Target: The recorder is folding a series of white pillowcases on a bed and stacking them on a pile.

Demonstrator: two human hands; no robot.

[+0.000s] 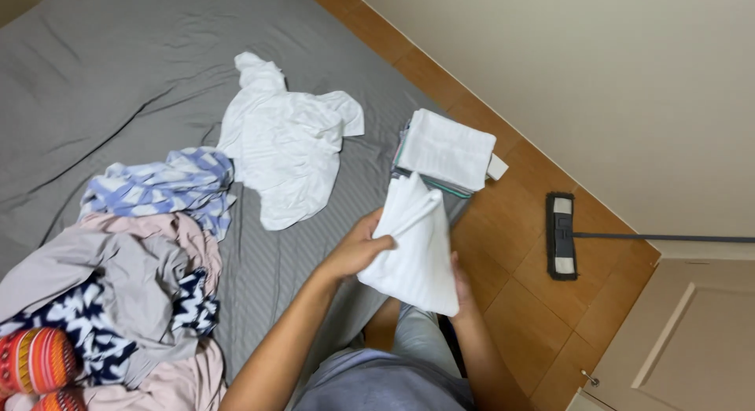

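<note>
Grey ribbed bedsheet (118, 57); left hand (358, 250), right hand (462, 289) gripping folded white cloth (417, 246)

A home bedroom, this. There's a grey-sheeted bed (118, 73) strewn with laundry (126, 293), wooden floor (519, 301), flat mop (561, 236) by the wall.

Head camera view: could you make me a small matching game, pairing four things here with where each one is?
Things:
1. white folded cloth
2. stack of folded laundry
3. flat mop
4. crumpled white shirt

Places:
A. spread on the middle of the grey bed
B. on the wooden floor near the wall
C. held between both hands
D. at the bed's edge, just beyond the hands

Pairs: 1-C, 2-D, 3-B, 4-A. The left hand grips the cloth's upper part; the right hand supports it from behind.
</note>
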